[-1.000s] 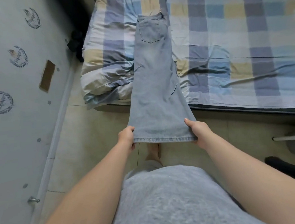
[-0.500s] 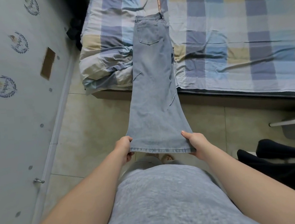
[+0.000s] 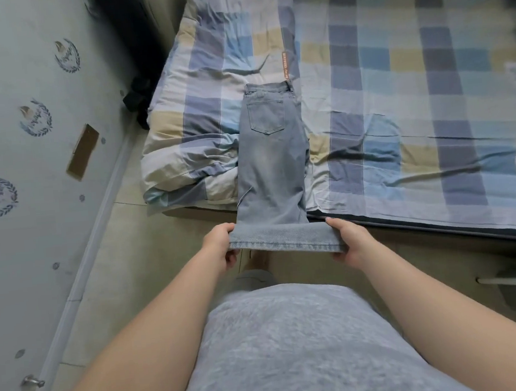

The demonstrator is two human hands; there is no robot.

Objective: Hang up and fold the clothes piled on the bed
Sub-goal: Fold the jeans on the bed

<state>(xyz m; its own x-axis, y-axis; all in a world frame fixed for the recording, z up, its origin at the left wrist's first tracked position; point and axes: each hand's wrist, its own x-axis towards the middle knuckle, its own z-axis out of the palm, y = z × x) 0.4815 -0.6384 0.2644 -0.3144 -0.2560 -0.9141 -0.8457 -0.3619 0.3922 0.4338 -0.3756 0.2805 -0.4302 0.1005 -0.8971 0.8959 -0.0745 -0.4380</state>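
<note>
Pale floor tiles (image 3: 126, 267) are running along the left of the frame beside a patterned wall (image 3: 31, 151), and the bed (image 3: 413, 106), in checked bedding, is filling the upper right. Across its near edge the jeans (image 3: 271, 163) are lying back pocket up. Their long axis is running almost straight up the frame: the waistband (image 3: 268, 87) is resting on the bedding at upper centre, and the legs are spanning the gap from the bed's edge over the floor to the person. At lower centre the hem (image 3: 285, 243) is being held taut, crosswise to that axis. The left hand (image 3: 217, 248) is gripping its left corner and the right hand (image 3: 348, 240) its right corner. On both, the fingers (image 3: 231, 257) are curling under the denim with the thumbs pressing on top. Neither hand is sitting nearer to the waistband; both are lying level at the end farthest from it. Judging from this, the fold is turning on carrying the hem up the frame along the axis to meet the waistband, with both corners travelling evenly so the legs are not skewing.
</note>
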